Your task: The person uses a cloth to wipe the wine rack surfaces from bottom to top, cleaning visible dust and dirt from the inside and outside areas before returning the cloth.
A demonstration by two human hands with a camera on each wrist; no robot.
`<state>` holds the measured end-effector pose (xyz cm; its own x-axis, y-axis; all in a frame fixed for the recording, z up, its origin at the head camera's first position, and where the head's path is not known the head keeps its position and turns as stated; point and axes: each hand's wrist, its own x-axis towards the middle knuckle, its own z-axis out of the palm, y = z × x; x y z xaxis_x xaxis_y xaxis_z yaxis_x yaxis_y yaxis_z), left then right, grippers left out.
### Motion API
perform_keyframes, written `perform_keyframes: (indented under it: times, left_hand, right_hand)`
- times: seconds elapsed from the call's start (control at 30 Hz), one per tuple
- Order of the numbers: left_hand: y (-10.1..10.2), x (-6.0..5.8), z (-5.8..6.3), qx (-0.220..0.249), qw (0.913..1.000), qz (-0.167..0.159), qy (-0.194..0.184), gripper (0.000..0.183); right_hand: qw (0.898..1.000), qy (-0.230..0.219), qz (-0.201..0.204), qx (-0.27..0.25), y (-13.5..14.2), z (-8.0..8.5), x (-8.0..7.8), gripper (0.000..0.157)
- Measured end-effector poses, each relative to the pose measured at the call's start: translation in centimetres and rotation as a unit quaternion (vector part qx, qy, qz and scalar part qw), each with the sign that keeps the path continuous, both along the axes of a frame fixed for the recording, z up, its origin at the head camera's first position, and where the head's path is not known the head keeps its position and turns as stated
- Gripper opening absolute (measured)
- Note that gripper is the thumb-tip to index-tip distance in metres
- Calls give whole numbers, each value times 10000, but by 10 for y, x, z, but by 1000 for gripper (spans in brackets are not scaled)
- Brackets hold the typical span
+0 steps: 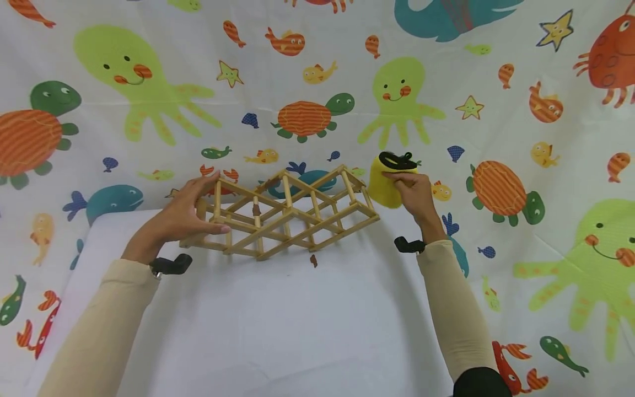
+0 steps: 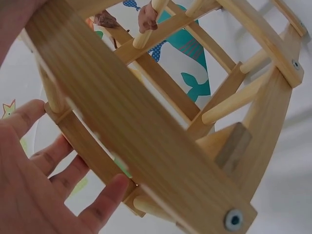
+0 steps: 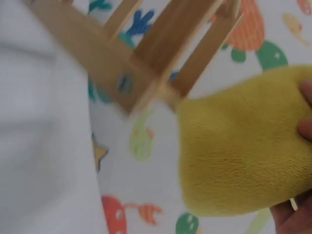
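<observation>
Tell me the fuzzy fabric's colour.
The fuzzy fabric is yellow, shown best in the right wrist view.

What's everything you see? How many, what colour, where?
Wooden rack: 1, tan, end in left hand
Fuzzy cloth: 1, yellow and black, in right hand
Table: 1, white, below the rack
Brown patches: at least 3, brown, on rack and table
Backdrop: 1, white with sea animals, behind table
Unclear object: 1, black, at right sleeve
Wristbands: 2, black, both wrists
Sleeves: 2, beige, both arms
Hands: 2, bare, on rack and cloth
</observation>
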<state>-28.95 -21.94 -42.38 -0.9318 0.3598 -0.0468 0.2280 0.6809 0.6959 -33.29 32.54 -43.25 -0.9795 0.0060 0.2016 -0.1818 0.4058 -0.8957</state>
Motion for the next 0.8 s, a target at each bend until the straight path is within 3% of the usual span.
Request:
perform_keyframes:
  times: [0.1,0.23,0.4,0.5,0.6,0.67,0.8]
  left_hand:
    - [0,1,0,37,10000,-29,-26,130]
    - [0,2,2,33,10000,4,-52,130]
    - [-1,2,2,62,10000,-25,-54,130]
    - [-3,1,1,130,9999,-64,0,130]
    - [-5,0,1,183,9998,-70,42,130]
    - [-5,0,0,197,9998,-93,32,130]
    - [-6,0,0,179,9998,-109,-1,130]
  right_hand:
    - [9968,558,-33,-565,-21,1,-7,30]
    - [9949,750,273,-613,-53,7,-19,31]
    - [9956,365,556,655,-72,7,-34,34]
    - [9858,334,308,1616,-68,7,-41,29]
    - [9784,318,-77,2039,-60,9,-45,31]
    - [9816,278,-250,1874,-56,10,-44,36]
    - [9991,177,-67,388,-58,11,-41,36]
